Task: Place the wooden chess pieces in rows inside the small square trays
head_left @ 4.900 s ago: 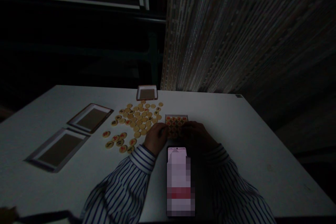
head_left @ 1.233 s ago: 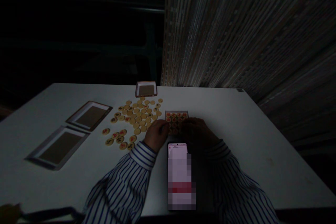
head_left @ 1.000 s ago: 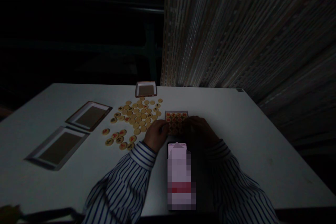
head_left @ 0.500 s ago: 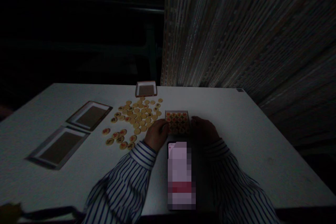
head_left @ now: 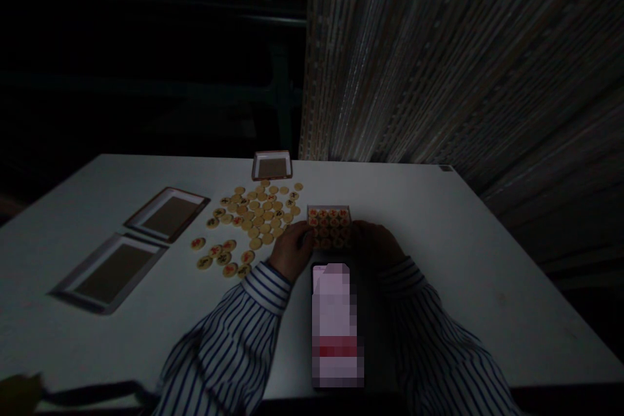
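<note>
A small open box [head_left: 329,207] stands in front of me, filled with rows of round Chinese chess pieces [head_left: 332,222] marked in red. My left hand [head_left: 291,249] is closed on the box's left side, its thumb against the wall. At the opposite side my right hand [head_left: 379,244] grips the right wall, its fingers partly lost in shadow. To the left of my left hand, many loose Chinese chess pieces [head_left: 263,215] lie scattered, some with red or black characters showing.
A lit phone [head_left: 331,318] with a blurred screen lies between my forearms. Shallow open trays stand on the white table [head_left: 487,286]: one at the back [head_left: 272,155], two at the left [head_left: 168,192]. A stringy curtain [head_left: 414,78] hangs beyond the far edge.
My right hand has moved left, in against the box's right side. My left hand and the box stay in place; the loose pieces look unchanged.
</note>
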### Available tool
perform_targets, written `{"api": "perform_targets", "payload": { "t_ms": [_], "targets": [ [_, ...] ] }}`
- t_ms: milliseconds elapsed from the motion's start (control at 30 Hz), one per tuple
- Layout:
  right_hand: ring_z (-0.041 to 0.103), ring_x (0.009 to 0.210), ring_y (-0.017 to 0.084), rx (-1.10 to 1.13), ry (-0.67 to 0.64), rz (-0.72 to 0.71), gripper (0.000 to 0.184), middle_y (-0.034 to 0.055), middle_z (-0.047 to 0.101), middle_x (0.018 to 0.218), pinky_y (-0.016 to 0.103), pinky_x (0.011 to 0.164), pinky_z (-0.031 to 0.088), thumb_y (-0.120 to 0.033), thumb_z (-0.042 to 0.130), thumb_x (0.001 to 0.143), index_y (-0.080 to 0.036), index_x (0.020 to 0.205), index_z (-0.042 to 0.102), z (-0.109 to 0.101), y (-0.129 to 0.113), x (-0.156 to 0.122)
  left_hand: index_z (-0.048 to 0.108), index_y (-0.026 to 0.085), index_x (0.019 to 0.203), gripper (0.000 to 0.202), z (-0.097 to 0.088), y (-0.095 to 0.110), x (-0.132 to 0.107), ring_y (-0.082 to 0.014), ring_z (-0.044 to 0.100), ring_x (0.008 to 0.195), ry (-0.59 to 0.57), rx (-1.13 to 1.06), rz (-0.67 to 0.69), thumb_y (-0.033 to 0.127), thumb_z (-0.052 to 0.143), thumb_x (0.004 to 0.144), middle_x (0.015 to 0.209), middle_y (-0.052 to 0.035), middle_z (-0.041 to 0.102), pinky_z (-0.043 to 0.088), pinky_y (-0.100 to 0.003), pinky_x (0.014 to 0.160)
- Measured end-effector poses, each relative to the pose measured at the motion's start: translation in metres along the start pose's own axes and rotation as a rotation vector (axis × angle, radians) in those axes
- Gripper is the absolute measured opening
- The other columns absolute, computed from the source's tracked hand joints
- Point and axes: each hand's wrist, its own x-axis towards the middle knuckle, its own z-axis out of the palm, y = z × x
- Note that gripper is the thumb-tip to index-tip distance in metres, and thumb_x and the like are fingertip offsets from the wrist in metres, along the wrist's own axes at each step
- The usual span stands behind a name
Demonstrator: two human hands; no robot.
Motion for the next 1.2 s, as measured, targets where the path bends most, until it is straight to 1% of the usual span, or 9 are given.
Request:
{"api": "perform_targets", "payload": {
  "t_ms": [300,400,600,967,1200],
  "targets": [
    [0.062,0.086,0.017,0.025,0.010,-0.033,0.040,0.0071,0.068,0.098,0.026,0.071,0.041,-0.034,0.024,0.093,-0.021,0.106,0.060,0.0036,0.0031,0.0021,0.063,0.018,0.097,0.022,-0.0009,0.0019,0.0003,-0.0173,0.059,0.097,-0.019,-0.013,0.001,0.020,0.048,0.081,0.103,-0.0062,0.066,0.047,-0.032,0.088],
    [0.062,0.089,0.017,0.034,0.016,-0.051,0.040,0.0075,0.067,0.099,0.025,0.073,0.041,-0.032,0.024,0.093,-0.020,0.108,0.059,0.0023,0.0017,0.0009,0.064,0.017,0.097,0.022,-0.0004,0.0014,0.0003,-0.0178,0.058,0.098,-0.019,-0.018,-0.012,0.021,0.049,0.081,0.104,-0.0071,0.065,0.046,-0.033,0.089],
    [0.061,0.089,0.017,0.027,-0.025,-0.043,0.039,0.0078,0.067,0.098,0.024,0.073,0.042,-0.032,0.026,0.092,-0.019,0.106,0.061,-0.0028,-0.0020,-0.0005,0.063,0.018,0.097,0.022,0.0005,-0.0006,-0.0002,-0.0177,0.059,0.097,-0.018,-0.033,-0.011,0.021,0.048,0.081,0.104,-0.0063,0.065,0.047,-0.033,0.088],
    [0.061,0.092,0.017,0.031,-0.012,-0.080,0.038,0.0079,0.066,0.103,0.025,0.076,0.042,-0.030,0.027,0.093,-0.020,0.110,0.059,-0.0042,-0.0031,-0.0014,0.063,0.019,0.095,0.021,-0.0004,0.0008,-0.0001,-0.0176,0.059,0.099,-0.004,0.003,-0.015,0.020,0.048,0.080,0.103,-0.0062,0.065,0.047,-0.033,0.088],
    [0.061,0.092,0.018,0.049,-0.019,-0.031,0.038,0.0073,0.067,0.100,0.025,0.075,0.042,-0.031,0.027,0.092,-0.021,0.109,0.060,-0.0046,-0.0049,-0.0022,0.063,0.018,0.096,0.022,-0.0004,0.0000,-0.0002,-0.0184,0.059,0.099,0.003,-0.007,0.004,0.022,0.048,0.081,0.103,-0.0065,0.065,0.048,-0.035,0.088]
  ]
}}
